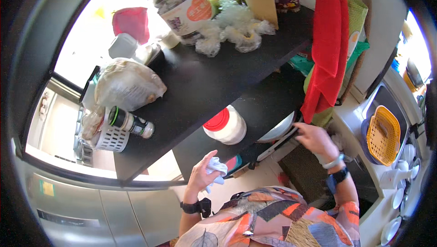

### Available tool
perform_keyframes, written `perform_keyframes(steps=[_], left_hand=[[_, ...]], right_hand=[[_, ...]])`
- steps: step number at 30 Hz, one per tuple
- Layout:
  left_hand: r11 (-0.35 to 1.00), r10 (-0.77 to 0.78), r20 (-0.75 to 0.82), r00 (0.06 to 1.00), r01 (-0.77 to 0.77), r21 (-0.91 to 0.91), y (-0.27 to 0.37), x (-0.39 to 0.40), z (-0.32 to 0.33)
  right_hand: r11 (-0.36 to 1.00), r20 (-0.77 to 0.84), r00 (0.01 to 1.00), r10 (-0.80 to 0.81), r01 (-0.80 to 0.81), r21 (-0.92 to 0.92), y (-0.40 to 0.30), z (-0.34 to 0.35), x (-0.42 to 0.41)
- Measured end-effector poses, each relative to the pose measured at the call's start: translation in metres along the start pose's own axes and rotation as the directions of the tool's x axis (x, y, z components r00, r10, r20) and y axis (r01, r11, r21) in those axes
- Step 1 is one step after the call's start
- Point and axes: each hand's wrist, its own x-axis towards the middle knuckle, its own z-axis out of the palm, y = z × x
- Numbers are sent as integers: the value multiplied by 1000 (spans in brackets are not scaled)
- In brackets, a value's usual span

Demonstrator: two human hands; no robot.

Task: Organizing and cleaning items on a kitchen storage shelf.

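My left hand (202, 174) grips a crumpled white cloth (215, 167) in front of the lower black shelf (193, 148). A tub with a red lid and whitish contents (235, 129) stands on that shelf, just beyond the cloth. My right hand (315, 140) reaches in at the shelf's right end, with its fingers apart and seemingly nothing in them. Close to its fingertips is the rim of a round, shiny dish or lid (278, 129); whether they touch it, I cannot tell. A red cloth (329, 52) hangs just above this hand.
Above, the upper black shelf (205, 79) bears a large labelled jar (186, 13), crumpled clear plastic (235, 25), a plastic bag (128, 84), a spice bottle (135, 124) and a white basket (111, 139). To the right, a yellow basket (384, 137) sits by the sink.
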Motion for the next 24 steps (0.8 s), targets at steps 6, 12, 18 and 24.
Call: perform_keyframes(steps=[6, 12, 18, 24], left_hand=[[996, 84, -168, 982, -81, 23, 7, -6, -8], [952, 43, -619, 784, -221, -214, -7, 17, -33], [938, 339, -402, 850, -337, 78, 51, 114, -28], [982, 163, -65, 984, -155, 111, -25, 206, 13]], right_hand=[[936, -136, 931, -339, 349, 53, -95, 102, 77], [968, -279, 928, -247, 247, -35, -140, 151, 106], [962, -465, 852, -243, 273, -2, -122, 170, 115], [958, -462, 858, -223, 281, 60, -126, 167, 116]])
